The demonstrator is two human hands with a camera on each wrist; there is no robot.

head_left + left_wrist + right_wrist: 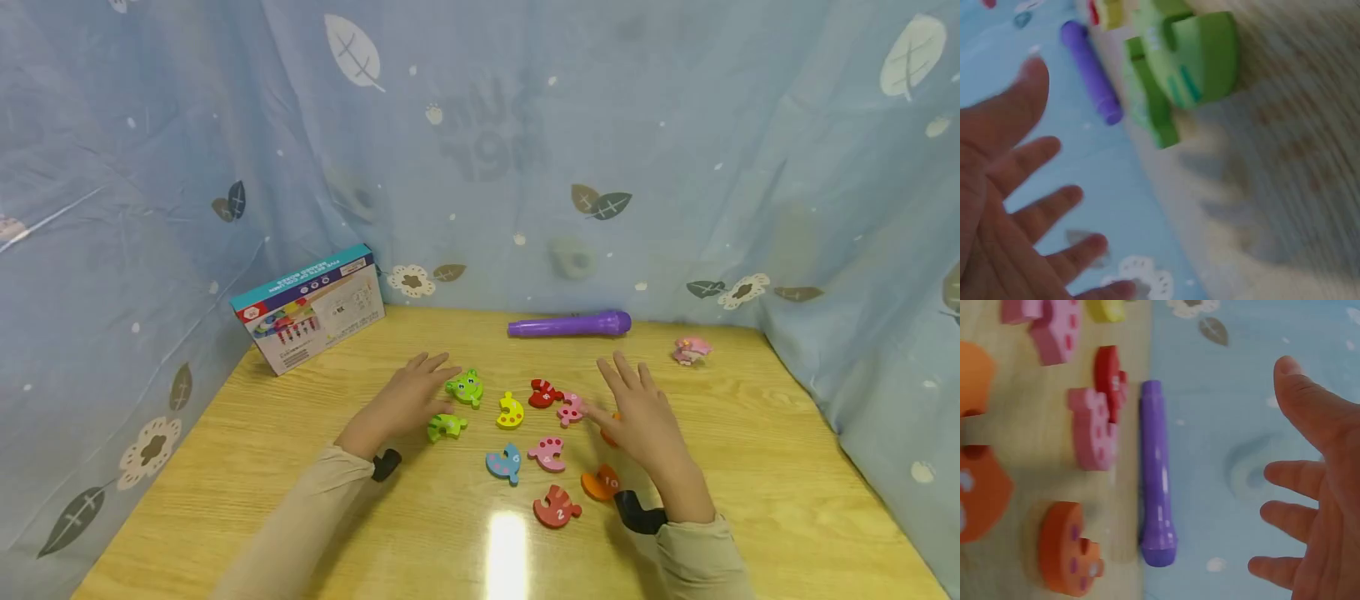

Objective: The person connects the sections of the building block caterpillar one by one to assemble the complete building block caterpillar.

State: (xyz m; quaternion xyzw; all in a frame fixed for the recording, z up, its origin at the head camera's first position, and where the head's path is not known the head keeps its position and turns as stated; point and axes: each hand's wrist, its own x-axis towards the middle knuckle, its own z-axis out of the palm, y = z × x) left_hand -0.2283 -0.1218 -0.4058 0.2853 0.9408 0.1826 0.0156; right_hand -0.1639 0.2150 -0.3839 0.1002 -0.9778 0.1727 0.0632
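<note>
My left hand [405,402] hovers with spread fingers beside a green frog-face puzzle piece [466,388] and a green striped piece [447,427]. Nothing is in its grasp. On the other side my right hand [643,417], fingers also spread and holding nothing, partly hides an orange piece [1063,549]. Near its thumb lies a pink piece [570,409], against a red piece [545,393]. Between the hands are a yellow piece [510,412], a blue piece [504,464] and another pink piece [548,454]. Closer in lie a red piece marked 2 [557,507] and an orange one marked 10 [601,482].
A purple toy microphone [570,324] lies along the back of the wooden table [780,500]. A printed box [311,308] stands at the back left, and a small pink figure [692,350] at the back right. A blue patterned curtain [480,150] encloses the table.
</note>
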